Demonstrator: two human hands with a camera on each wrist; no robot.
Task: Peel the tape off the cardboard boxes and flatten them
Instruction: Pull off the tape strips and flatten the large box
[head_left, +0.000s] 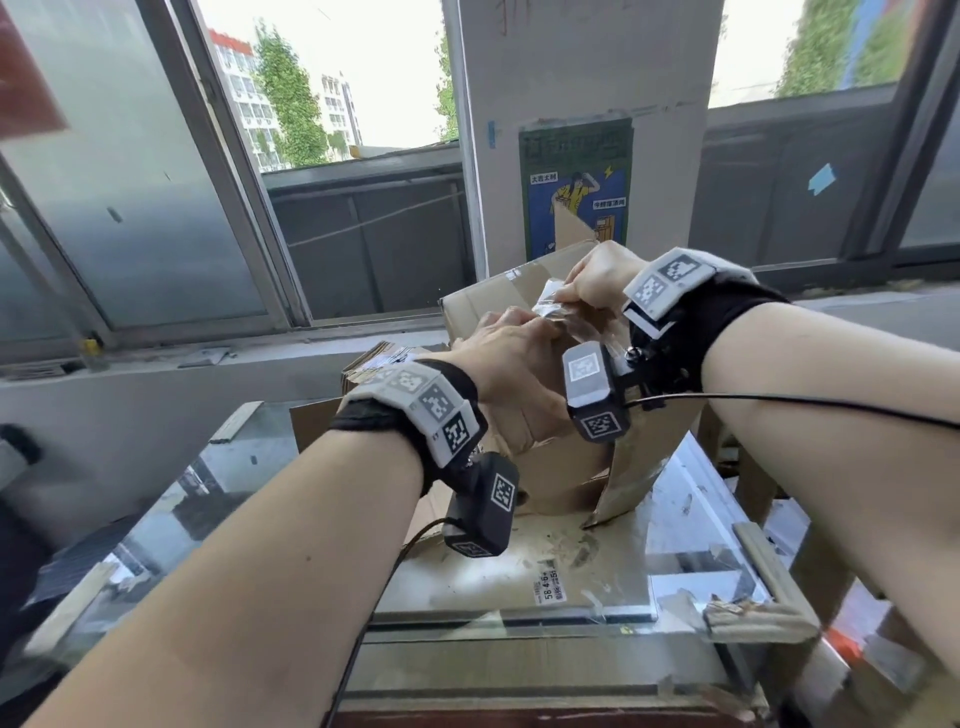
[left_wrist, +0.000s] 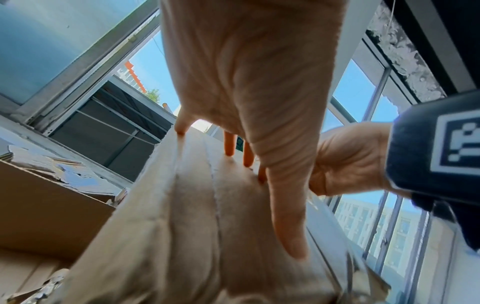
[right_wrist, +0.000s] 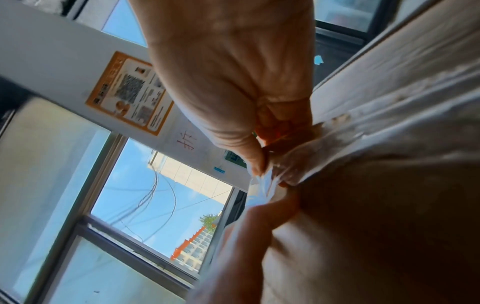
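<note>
- A glass-topped table (head_left: 691, 525) stood by a wall of windows, a poster (head_left: 576, 182) on the pillar beyond; a flattened cardboard sheet (head_left: 524, 577) lay on the glass.
- On it stood the cardboard box (head_left: 483, 301) — tilted, flaps loose.
- The left hand (head_left: 511, 358) lay spread on the box; its wrist view showed straight fingers (left_wrist: 288, 216) pressing the panel.
- The right hand (head_left: 597, 275) pinched clear tape (head_left: 550, 304), seen crumpled between thumb and finger only in the right wrist view.
- Both wrist cameras hid the box's near side.
</note>
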